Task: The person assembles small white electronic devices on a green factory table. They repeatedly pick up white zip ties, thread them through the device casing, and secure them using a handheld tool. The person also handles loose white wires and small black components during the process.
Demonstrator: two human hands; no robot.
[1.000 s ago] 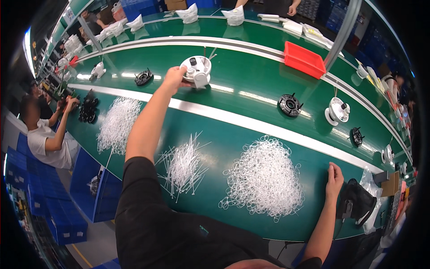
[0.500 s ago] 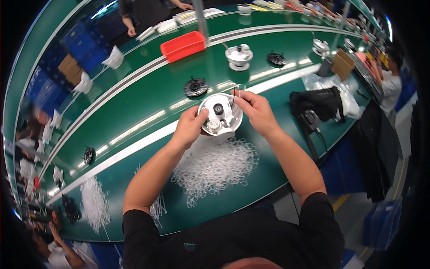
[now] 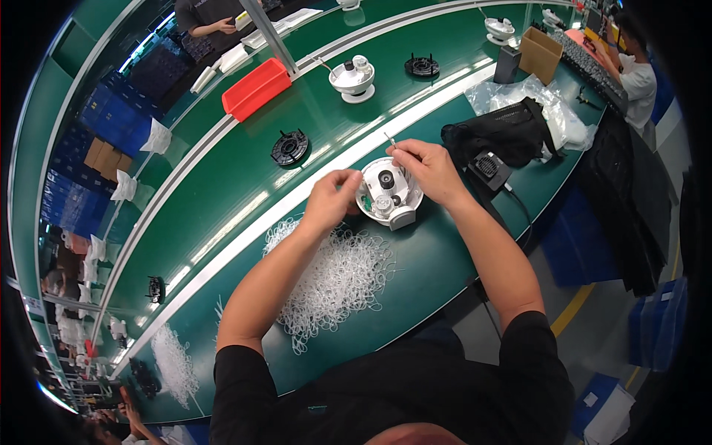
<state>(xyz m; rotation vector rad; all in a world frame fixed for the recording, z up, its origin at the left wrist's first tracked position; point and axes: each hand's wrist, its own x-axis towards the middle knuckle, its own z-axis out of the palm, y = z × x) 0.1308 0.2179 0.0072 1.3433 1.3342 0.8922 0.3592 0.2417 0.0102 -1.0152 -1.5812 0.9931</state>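
Observation:
A white round housing (image 3: 401, 216) with a black cylinder at its centre lies between my hands, its open side facing up. My left hand (image 3: 331, 199) has curled fingers at its left rim, gripping the edge; the fingertips are partly hidden. Over the far right rim, my right hand (image 3: 430, 169) pinches a short thin cable (image 3: 390, 139) whose end sticks up past the fingers. Just nearer to me, a heap of white looped ties (image 3: 326, 289) is spread on the green table (image 3: 415, 274).
Black round parts (image 3: 290, 147) and a white assembled unit (image 3: 351, 79) sit on the green conveyor beyond, near a red bin (image 3: 256, 89). To the right are a black mesh bag (image 3: 493, 132), clear plastic and a cardboard box (image 3: 541, 55). People work around the line.
The view has turned, and the housing now appears farther right. My left thumb has moved from inside the housing to its rim. My right hand keeps its pinch on the cable.

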